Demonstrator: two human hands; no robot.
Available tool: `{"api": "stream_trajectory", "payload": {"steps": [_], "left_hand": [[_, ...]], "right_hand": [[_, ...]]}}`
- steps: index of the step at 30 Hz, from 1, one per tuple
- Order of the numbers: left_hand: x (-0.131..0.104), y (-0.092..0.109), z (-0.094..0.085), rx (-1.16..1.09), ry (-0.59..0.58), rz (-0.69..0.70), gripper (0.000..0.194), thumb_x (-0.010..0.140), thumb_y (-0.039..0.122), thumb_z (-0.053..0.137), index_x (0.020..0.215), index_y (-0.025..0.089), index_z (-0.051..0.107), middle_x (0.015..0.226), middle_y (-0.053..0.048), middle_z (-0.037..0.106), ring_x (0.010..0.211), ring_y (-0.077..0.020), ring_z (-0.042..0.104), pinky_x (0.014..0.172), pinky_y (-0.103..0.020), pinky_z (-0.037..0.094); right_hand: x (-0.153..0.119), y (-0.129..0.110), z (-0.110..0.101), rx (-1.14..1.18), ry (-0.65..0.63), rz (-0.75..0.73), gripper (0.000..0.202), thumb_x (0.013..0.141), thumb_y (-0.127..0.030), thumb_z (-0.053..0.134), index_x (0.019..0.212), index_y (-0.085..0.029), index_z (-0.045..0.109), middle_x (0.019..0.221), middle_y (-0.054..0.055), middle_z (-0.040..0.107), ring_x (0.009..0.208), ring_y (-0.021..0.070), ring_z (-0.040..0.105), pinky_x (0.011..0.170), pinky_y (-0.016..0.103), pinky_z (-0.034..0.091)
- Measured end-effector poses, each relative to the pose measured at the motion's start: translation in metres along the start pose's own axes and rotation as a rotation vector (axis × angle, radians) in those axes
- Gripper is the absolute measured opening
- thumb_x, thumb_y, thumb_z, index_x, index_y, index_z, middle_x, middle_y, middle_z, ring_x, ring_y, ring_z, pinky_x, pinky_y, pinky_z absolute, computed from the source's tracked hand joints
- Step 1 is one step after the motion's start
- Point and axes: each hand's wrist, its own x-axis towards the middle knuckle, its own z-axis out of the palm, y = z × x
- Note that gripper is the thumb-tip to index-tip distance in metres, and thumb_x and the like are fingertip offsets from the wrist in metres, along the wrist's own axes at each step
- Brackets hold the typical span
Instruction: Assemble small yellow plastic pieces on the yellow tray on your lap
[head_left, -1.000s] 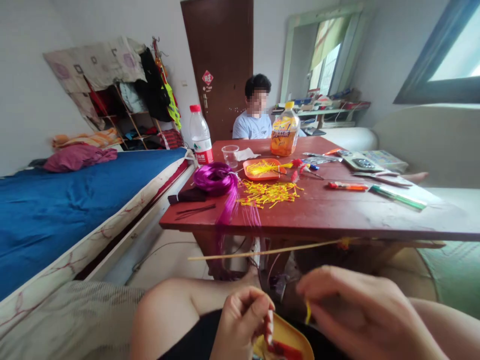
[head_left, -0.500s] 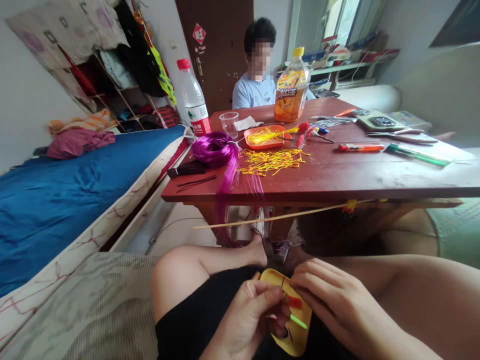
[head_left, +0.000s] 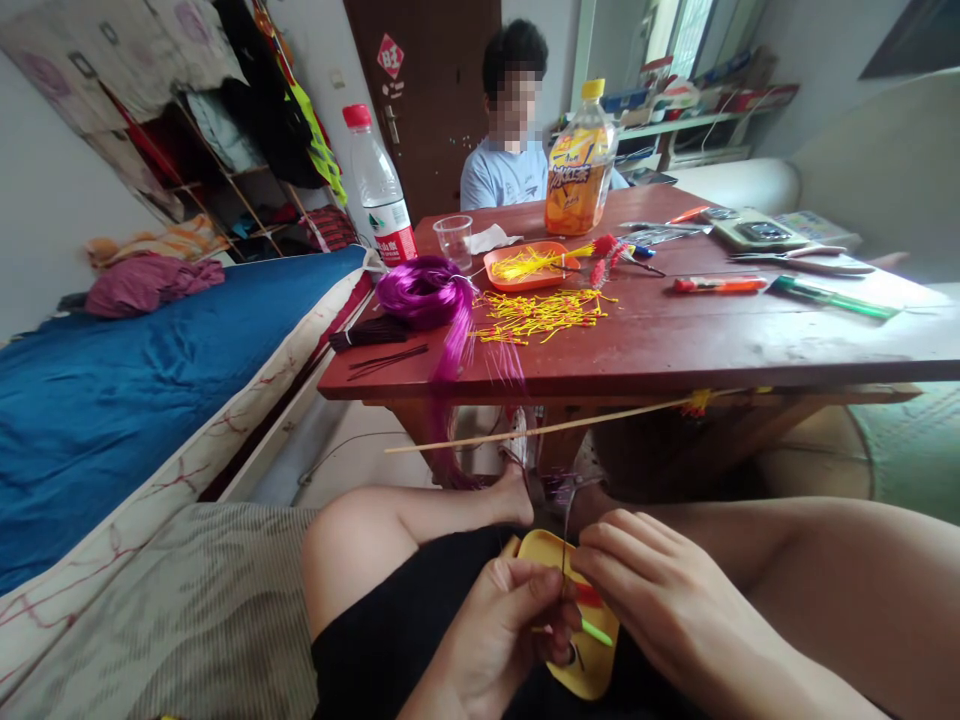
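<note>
My left hand [head_left: 499,625] is closed in a pinch on a thin dark wire [head_left: 565,530], which stands upright above the thumb. My right hand [head_left: 652,580] is just beside it, fingers bent and pressed together; what its fingertips hold, if anything, is hidden. Beneath both hands a yellow tray [head_left: 589,682] rests on the dark cloth over my lap. A bright green slim piece [head_left: 596,632] and a red strip [head_left: 588,595] show over the tray, partly covered by my fingers.
On the red-brown table [head_left: 637,350] lie a purple thread bundle [head_left: 424,292], yellow red-tipped stems [head_left: 544,314], dark wires [head_left: 367,335], an orange tray [head_left: 529,281], scissors [head_left: 810,262] and two bottles. A thin stick [head_left: 525,432] crosses below the table edge. A person [head_left: 502,180] sits opposite.
More of the dark wire stands up above my left hand. My right hand has shifted slightly left and up. The view has tilted a little.
</note>
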Motion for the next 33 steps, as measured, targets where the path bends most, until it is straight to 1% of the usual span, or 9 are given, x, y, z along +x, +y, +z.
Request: {"api": "stream_trajectory", "payload": {"steps": [10, 13, 15, 18, 21, 23, 25, 27, 33], "left_hand": [[0.001, 0.001, 0.002, 0.056, -0.020, 0.007, 0.032, 0.058, 0.037, 0.078, 0.057, 0.008, 0.063, 0.050, -0.001, 0.055, 0.041, -0.0058, 0.045, 0.044, -0.018, 0.031], [0.000, 0.001, 0.003, 0.072, -0.022, 0.030, 0.031, 0.060, 0.037, 0.076, 0.055, 0.010, 0.062, 0.051, -0.001, 0.055, 0.042, -0.0059, 0.044, 0.045, -0.018, 0.031], [-0.001, 0.000, 0.003, 0.082, -0.015, 0.065, 0.031, 0.060, 0.037, 0.076, 0.055, 0.010, 0.063, 0.051, -0.001, 0.055, 0.043, -0.0066, 0.045, 0.046, -0.019, 0.032], [-0.002, -0.001, 0.003, 0.124, 0.007, 0.112, 0.028, 0.062, 0.037, 0.074, 0.058, 0.011, 0.064, 0.054, -0.003, 0.059, 0.047, -0.0080, 0.048, 0.049, -0.019, 0.033], [-0.003, -0.001, 0.004, 0.178, 0.029, 0.136, 0.028, 0.062, 0.037, 0.075, 0.059, 0.011, 0.065, 0.055, -0.004, 0.061, 0.049, -0.0088, 0.049, 0.051, -0.020, 0.035], [-0.003, -0.001, 0.004, 0.204, 0.054, 0.153, 0.028, 0.063, 0.037, 0.074, 0.060, 0.011, 0.065, 0.055, -0.004, 0.061, 0.050, -0.0091, 0.050, 0.053, -0.020, 0.037], [-0.002, -0.001, 0.005, 0.236, 0.065, 0.175, 0.029, 0.063, 0.038, 0.074, 0.060, 0.011, 0.065, 0.055, -0.004, 0.061, 0.050, -0.0093, 0.050, 0.053, -0.021, 0.037], [-0.002, -0.002, 0.006, 0.279, 0.056, 0.189, 0.030, 0.063, 0.039, 0.073, 0.058, 0.010, 0.066, 0.054, -0.004, 0.060, 0.049, -0.0096, 0.049, 0.053, -0.021, 0.037], [-0.002, -0.003, 0.011, 0.321, 0.056, 0.176, 0.026, 0.065, 0.036, 0.072, 0.062, 0.010, 0.069, 0.055, -0.004, 0.060, 0.050, -0.0093, 0.047, 0.052, -0.021, 0.035]], "right_hand": [[0.002, -0.004, 0.003, 0.016, -0.012, 0.016, 0.047, 0.095, -0.023, 0.021, 0.072, -0.015, 0.062, 0.065, 0.006, 0.059, 0.057, 0.0177, 0.050, 0.052, 0.028, 0.040], [0.000, -0.004, 0.004, 0.059, 0.022, 0.035, 0.042, 0.094, -0.020, 0.026, 0.072, -0.017, 0.061, 0.068, 0.006, 0.060, 0.059, 0.0175, 0.053, 0.055, 0.028, 0.044], [-0.005, -0.006, 0.006, 0.136, 0.095, 0.135, 0.030, 0.091, -0.020, 0.034, 0.078, -0.017, 0.061, 0.075, 0.007, 0.062, 0.066, 0.0175, 0.056, 0.060, 0.027, 0.047], [-0.015, -0.010, 0.012, 0.477, 0.101, 0.475, 0.017, 0.087, -0.027, 0.047, 0.080, -0.019, 0.060, 0.075, 0.005, 0.061, 0.066, 0.0165, 0.058, 0.060, 0.025, 0.048], [-0.021, -0.016, 0.023, 1.101, 0.046, 0.808, 0.019, 0.082, -0.036, 0.055, 0.077, -0.018, 0.062, 0.069, 0.002, 0.060, 0.065, 0.0157, 0.058, 0.062, 0.026, 0.048], [-0.020, -0.021, 0.030, 1.434, 0.126, 0.954, 0.019, 0.075, -0.037, 0.064, 0.078, -0.018, 0.064, 0.070, 0.002, 0.061, 0.064, 0.0141, 0.057, 0.063, 0.025, 0.048], [-0.018, -0.024, 0.035, 1.592, 0.228, 1.020, 0.020, 0.068, -0.035, 0.072, 0.075, -0.018, 0.066, 0.066, 0.000, 0.060, 0.058, 0.0107, 0.054, 0.059, 0.021, 0.046], [-0.016, -0.027, 0.038, 1.652, 0.275, 1.017, 0.020, 0.065, -0.035, 0.075, 0.069, -0.017, 0.067, 0.059, -0.002, 0.056, 0.053, 0.0082, 0.050, 0.055, 0.019, 0.044], [-0.016, -0.026, 0.039, 1.645, 0.328, 1.001, 0.021, 0.068, -0.034, 0.073, 0.062, -0.017, 0.062, 0.053, -0.003, 0.054, 0.049, 0.0084, 0.049, 0.050, 0.018, 0.042]]}}
